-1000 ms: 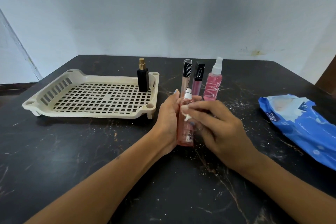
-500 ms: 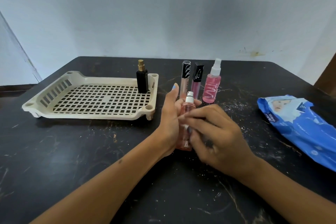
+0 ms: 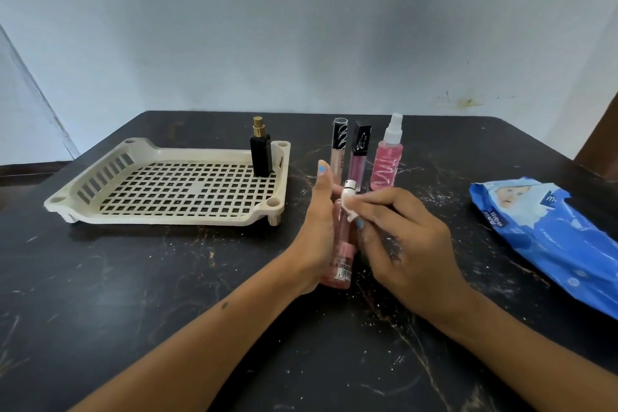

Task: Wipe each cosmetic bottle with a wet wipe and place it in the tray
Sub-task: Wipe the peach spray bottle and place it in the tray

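Observation:
My left hand (image 3: pixel 317 231) holds a slim pale-pink spray bottle (image 3: pixel 341 244) upright over the dark table, thumb pointing up. My right hand (image 3: pixel 404 241) pinches a small white wet wipe (image 3: pixel 351 207) against the bottle's neck, just under its white cap. Behind my hands stand a beige gloss tube (image 3: pixel 338 150), a mauve gloss tube with a black cap (image 3: pixel 358 157) and a pink spray bottle (image 3: pixel 386 157). A black perfume bottle with a gold top (image 3: pixel 261 149) stands upright in the far right corner of the cream slotted tray (image 3: pixel 110 170).
A blue pack of wet wipes (image 3: pixel 548 237) lies on the table at the right. The black table (image 3: pixel 133 294) bears white specks and scratches. A pale wall runs behind the table's far edge.
My right hand has slid the wipe from the bottle's lower body up to its neck. The left hand keeps the bottle in about the same place.

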`<state>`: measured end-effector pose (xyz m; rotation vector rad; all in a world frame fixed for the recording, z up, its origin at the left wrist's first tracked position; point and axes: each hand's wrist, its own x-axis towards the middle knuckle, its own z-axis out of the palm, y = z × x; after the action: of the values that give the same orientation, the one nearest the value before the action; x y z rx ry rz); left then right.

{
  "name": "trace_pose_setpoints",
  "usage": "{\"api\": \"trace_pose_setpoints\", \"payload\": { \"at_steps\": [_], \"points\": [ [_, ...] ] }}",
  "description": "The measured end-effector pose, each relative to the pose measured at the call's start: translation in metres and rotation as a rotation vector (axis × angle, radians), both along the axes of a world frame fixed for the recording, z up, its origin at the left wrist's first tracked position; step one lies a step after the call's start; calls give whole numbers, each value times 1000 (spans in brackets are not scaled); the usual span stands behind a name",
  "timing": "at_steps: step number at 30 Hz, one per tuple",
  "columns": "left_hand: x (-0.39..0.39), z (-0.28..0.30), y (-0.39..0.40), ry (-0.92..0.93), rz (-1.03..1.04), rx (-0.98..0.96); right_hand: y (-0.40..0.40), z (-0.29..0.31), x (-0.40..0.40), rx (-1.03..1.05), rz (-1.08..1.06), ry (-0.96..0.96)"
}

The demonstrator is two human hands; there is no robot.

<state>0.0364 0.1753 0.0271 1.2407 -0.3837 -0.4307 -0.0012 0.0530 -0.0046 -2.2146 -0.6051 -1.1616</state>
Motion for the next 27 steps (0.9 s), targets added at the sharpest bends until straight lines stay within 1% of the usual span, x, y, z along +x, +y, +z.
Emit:
{"api": "trace_pose_setpoints", "payload": {
  "at_steps": [4,7,9,11,14,16,19,25,27],
  "points": [
    [7,-1,1,146,162,-63,9,3,-11,-177,141,-63],
    [8,-2,1,202,166,-45,12,5,-16,-275,222,-105],
    [9,-4,1,215,134,-16,11,4,-14,-262,224,-108],
    [10,-8,1,202,146,8,9,1,-9,-175,161,-88],
    [11,-10,0,199,149,-68,3,-1,-1,-21,32,-31],
    [12,-7,-1,177,152,-111,0,-1,2,36,1,-3],
    [10,-4,0,153,145,-114,-3,0,2,27,2,-6],
    [15,-2,2,198,217,-130,7,1,-7,-131,169,-81],
    [13,-1,2,195,194,-129,7,0,-6,-104,157,-81]
  ]
}}
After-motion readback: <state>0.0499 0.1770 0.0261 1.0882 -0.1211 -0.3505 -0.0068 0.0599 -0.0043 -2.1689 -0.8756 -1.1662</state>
